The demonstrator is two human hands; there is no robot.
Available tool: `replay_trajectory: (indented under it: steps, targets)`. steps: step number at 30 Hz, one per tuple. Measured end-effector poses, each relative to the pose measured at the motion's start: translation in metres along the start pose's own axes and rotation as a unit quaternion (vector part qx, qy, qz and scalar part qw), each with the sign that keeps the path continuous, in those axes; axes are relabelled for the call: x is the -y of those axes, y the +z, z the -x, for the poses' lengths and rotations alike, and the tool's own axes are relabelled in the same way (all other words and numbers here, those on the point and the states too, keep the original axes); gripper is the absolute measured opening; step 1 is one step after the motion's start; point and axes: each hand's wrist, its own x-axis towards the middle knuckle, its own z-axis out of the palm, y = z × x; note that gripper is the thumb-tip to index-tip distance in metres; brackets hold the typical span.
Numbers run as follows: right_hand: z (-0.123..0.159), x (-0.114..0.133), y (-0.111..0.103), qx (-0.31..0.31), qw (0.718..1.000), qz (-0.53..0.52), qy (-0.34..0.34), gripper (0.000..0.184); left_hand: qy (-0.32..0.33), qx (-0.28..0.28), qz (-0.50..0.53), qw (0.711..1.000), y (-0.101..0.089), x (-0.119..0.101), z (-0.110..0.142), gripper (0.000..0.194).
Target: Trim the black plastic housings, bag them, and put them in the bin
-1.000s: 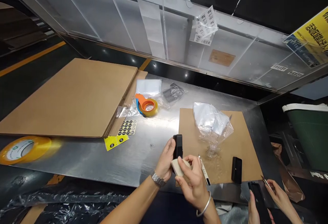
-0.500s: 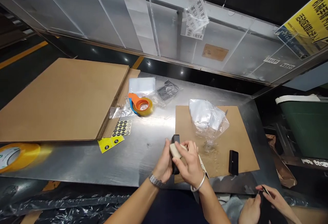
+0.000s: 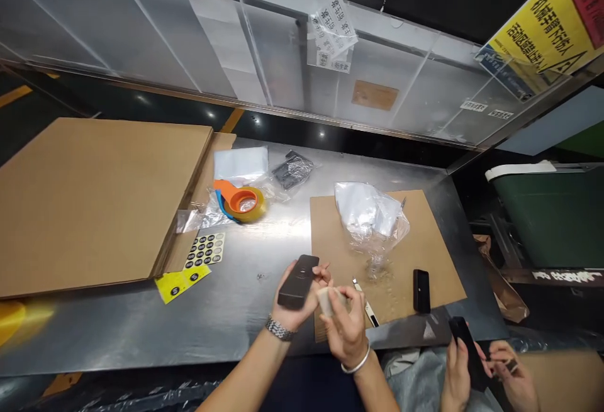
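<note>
My left hand [image 3: 289, 311] grips a long black box-shaped case [image 3: 299, 282], its broad face turned up towards me. Just to its right, my right hand [image 3: 348, 330] pinches a small pale beige block [image 3: 326, 299], possibly a sponge or eraser, apart from the case's face. A utility knife [image 3: 365, 302] lies on the cardboard sheet [image 3: 436, 245] beside my right hand. Another black case [image 3: 421, 291] rests near the sheet's right front edge. Clear plastic bags [image 3: 370, 211] are heaped towards the back of that sheet.
Stacked cardboard [image 3: 104, 198] covers the table's left side. Near it lie an orange tape dispenser [image 3: 240, 199], a sheet of round stickers [image 3: 205, 250] and a yellow label [image 3: 183, 282]. A co-worker's hands [image 3: 481, 368] hold a black case at lower right. A green bin [image 3: 552, 217] stands beyond.
My left hand has turned the case from edge-on to face-up. My right hand has drawn the pale block off it, uncovering the knife. The camera view has shifted right.
</note>
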Motion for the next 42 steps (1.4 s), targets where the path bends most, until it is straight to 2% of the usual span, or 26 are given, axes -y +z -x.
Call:
replay_trajectory:
  steps: [2, 3, 4, 5, 7, 9, 11, 14, 20, 24, 27, 30, 32, 34, 36, 38, 40, 42]
  targets:
    - [0.015, -0.034, -0.008, -0.093, 0.985, 0.069, 0.127, 0.044, 0.014, 0.043, -0.008, 0.999, 0.004, -0.005, 0.002, 0.046]
    - [0.021, -0.055, -0.015, -0.149, 0.96, 0.107, 0.212, 0.041, 0.022, 0.053, -0.019, 0.998, 0.006, -0.007, 0.003, 0.046]
    - [0.026, -0.076, -0.025, -0.207, 0.919, 0.157, 0.298, 0.043, 0.028, 0.057, -0.03, 0.998, 0.007, -0.01, 0.004, 0.045]
    - [0.028, -0.096, -0.037, -0.238, 0.889, 0.187, 0.344, 0.047, 0.036, 0.059, -0.038, 0.997, 0.007, -0.012, 0.004, 0.044]
    - [0.027, -0.13, -0.064, -0.276, 0.849, 0.223, 0.39, 0.048, 0.044, 0.057, -0.051, 0.996, 0.005, -0.014, 0.004, 0.043]
    - [0.022, -0.149, -0.089, -0.281, 0.838, 0.232, 0.407, 0.038, 0.041, 0.055, -0.061, 0.996, 0.0, -0.013, 0.003, 0.043]
    - [0.015, -0.153, -0.106, -0.272, 0.837, 0.232, 0.415, 0.029, 0.034, 0.054, -0.077, 0.995, -0.005, -0.011, 0.002, 0.043]
    - [0.007, -0.142, -0.114, -0.252, 0.842, 0.224, 0.422, 0.025, 0.044, 0.037, -0.125, 0.991, -0.008, -0.006, 0.002, 0.044]
    - [-0.006, -0.123, -0.103, -0.202, 0.862, 0.181, 0.429, 0.029, 0.057, 0.004, -0.223, 0.973, -0.014, -0.002, 0.007, 0.042]
    - [-0.011, -0.119, -0.084, -0.174, 0.876, 0.141, 0.426, 0.03, 0.103, -0.029, -0.29, 0.951, -0.024, 0.001, 0.01, 0.034]
    - [-0.013, -0.104, -0.059, -0.156, 0.893, 0.101, 0.411, 0.035, 0.144, 0.003, -0.351, 0.925, -0.026, 0.005, 0.012, 0.037]
    - [-0.019, -0.067, -0.038, -0.085, 0.924, -0.022, 0.373, 0.038, 0.193, 0.047, -0.448, 0.872, -0.022, 0.006, 0.014, 0.052]
    - [-0.028, -0.035, -0.033, -0.01, 0.928, -0.159, 0.336, 0.034, 0.237, 0.067, -0.523, 0.816, -0.019, 0.007, 0.017, 0.053]
    - [-0.039, -0.004, -0.035, 0.05, 0.928, -0.241, 0.278, 0.034, 0.292, 0.066, -0.587, 0.752, -0.016, 0.009, 0.02, 0.05]
    - [-0.048, 0.017, -0.038, 0.091, 0.938, -0.245, 0.229, 0.042, 0.345, 0.038, -0.634, 0.691, -0.013, 0.013, 0.024, 0.048]
    - [-0.053, 0.028, -0.041, 0.101, 0.945, -0.219, 0.222, 0.044, 0.376, 0.01, -0.671, 0.64, -0.009, 0.017, 0.029, 0.046]
    - [-0.055, 0.03, -0.042, 0.086, 0.942, -0.208, 0.248, 0.036, 0.374, 0.005, -0.701, 0.607, -0.004, 0.018, 0.034, 0.048]
    - [-0.054, 0.027, -0.043, 0.075, 0.929, -0.237, 0.273, 0.03, 0.336, 0.017, -0.718, 0.609, 0.002, 0.015, 0.039, 0.052]
